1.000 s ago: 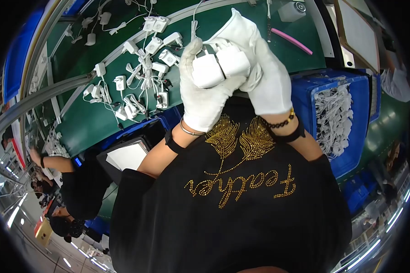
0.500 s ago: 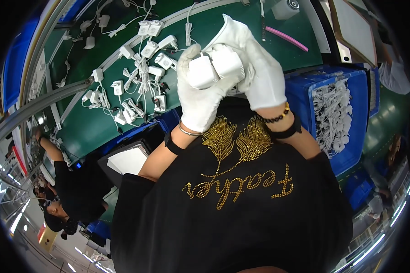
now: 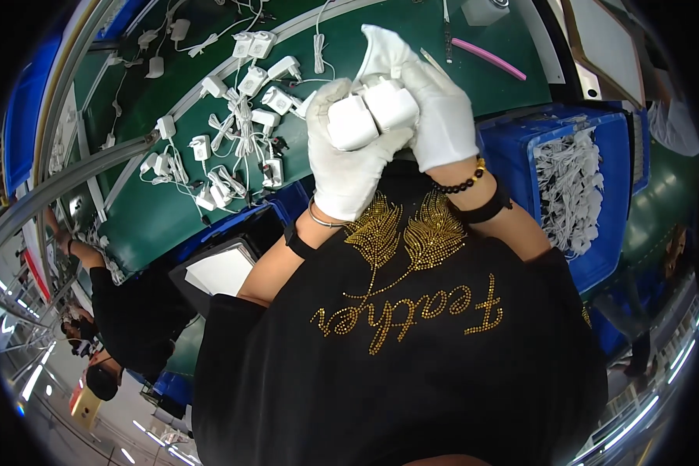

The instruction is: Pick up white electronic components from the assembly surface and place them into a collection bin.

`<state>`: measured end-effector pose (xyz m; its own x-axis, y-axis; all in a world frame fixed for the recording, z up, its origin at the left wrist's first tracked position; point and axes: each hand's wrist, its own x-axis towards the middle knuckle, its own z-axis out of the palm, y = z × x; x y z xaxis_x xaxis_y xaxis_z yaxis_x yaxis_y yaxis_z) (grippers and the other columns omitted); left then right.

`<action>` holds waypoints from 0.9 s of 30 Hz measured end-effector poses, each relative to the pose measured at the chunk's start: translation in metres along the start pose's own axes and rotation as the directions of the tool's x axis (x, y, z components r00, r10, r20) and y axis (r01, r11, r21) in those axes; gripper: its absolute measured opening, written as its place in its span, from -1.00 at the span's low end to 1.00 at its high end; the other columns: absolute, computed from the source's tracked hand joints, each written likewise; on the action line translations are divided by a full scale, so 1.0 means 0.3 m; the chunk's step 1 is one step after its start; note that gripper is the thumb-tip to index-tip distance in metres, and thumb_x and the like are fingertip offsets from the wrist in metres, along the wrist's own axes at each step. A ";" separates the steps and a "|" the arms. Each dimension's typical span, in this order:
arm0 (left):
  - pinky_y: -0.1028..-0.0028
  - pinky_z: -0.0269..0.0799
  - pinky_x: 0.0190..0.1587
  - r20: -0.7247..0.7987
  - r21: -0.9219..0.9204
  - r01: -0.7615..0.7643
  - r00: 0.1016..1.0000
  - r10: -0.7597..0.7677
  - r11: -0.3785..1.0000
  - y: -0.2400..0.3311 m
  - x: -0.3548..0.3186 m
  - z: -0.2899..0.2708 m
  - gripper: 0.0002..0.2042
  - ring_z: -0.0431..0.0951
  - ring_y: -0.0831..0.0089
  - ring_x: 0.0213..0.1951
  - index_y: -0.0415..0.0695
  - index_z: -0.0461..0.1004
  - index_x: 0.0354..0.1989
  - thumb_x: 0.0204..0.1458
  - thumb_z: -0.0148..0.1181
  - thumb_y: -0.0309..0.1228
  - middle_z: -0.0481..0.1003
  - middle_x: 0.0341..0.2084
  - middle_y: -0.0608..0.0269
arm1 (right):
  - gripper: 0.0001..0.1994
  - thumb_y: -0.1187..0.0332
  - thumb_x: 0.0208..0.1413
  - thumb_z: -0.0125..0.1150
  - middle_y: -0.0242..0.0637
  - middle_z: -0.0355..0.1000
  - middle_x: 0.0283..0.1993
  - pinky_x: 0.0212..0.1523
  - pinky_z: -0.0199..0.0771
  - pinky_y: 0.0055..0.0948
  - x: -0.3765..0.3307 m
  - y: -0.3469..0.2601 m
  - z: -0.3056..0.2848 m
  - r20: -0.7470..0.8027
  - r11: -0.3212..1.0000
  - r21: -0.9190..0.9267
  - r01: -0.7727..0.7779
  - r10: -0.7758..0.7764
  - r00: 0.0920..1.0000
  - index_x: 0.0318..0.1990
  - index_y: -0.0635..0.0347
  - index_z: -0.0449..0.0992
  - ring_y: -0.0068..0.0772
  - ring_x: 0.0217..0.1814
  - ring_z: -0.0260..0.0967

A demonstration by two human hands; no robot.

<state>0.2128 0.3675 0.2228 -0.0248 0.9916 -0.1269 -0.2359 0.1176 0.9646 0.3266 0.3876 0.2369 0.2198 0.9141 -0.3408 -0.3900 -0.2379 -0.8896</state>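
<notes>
Two white plug adapters [image 3: 352, 123] sit side by side between my hands, above the near edge of the green bench. My left hand [image 3: 340, 175], in a white glove, is closed around the left adapter, its thumb along the outer side. The gloved right hand [image 3: 445, 124] grips the right adapter [image 3: 392, 104] from its far side; most of those fingers are hidden. A pointed flap of white fabric [image 3: 382, 51] rises above the adapters; I cannot tell whether it belongs to the glove. Left of my hands, several white adapters with bundled cords [image 3: 245, 116] lie on the bench.
At my right stands a blue bin [image 3: 512, 167] holding many white corded adapters [image 3: 568, 194]. A pink tube [image 3: 489, 59] lies on the green bench [image 3: 140, 233]. A metal rail [image 3: 78, 167] curves past on the left, where a person in black [image 3: 140, 318] works.
Both hands have shifted slightly, the right one a little leftward, and the adapters are tilted a bit differently. The co-worker at the left has lowered their head.
</notes>
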 end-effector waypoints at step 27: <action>0.45 0.49 0.00 0.004 -0.094 0.171 0.985 -0.171 0.981 0.009 0.029 -0.001 -0.22 0.45 0.40 -0.02 -0.20 0.16 0.14 -0.32 0.47 -0.68 0.31 -0.03 0.19 | -0.72 0.37 0.28 -0.01 -0.29 0.49 -0.13 -0.17 0.40 -0.62 -0.073 -0.005 0.005 0.048 0.959 -0.165 0.229 -0.224 0.973 -0.03 0.41 0.50 -0.63 -0.20 0.39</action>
<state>0.2116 0.3764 0.2243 0.0200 0.9571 -0.2889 -0.3267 0.2794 0.9029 0.3211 0.3685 0.2461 0.2582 0.9589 -0.1175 -0.1764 -0.0727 -0.9816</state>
